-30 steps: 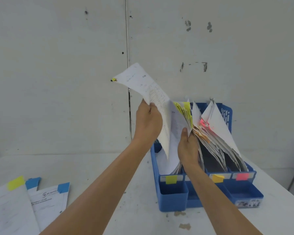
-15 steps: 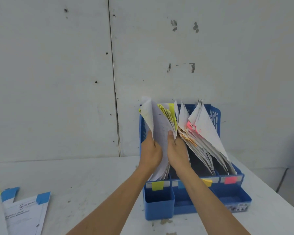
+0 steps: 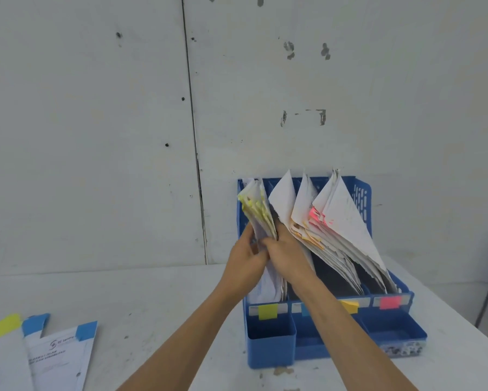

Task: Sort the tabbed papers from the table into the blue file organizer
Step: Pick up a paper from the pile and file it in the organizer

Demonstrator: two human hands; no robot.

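Yellow-tabbed white paper bundle (image 3: 258, 215) is standing in blue plastic file organizer (image 3: 271, 348), left grip (image 3: 244, 261) and right grip (image 3: 286, 255) clamping it; yellow slot label (image 3: 268, 311) is reading illegibly.

Left forearm (image 3: 197, 328) and right forearm (image 3: 349, 334) reach forward and converge, left hand (image 3: 244, 259) and right hand (image 3: 289, 256) touching, fingers curled, clasping yellow-tabbed papers (image 3: 258, 213) between them

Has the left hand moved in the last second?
Yes, downward: left hand dropped from the top rim of the blue plastic file organizer to midway down it.
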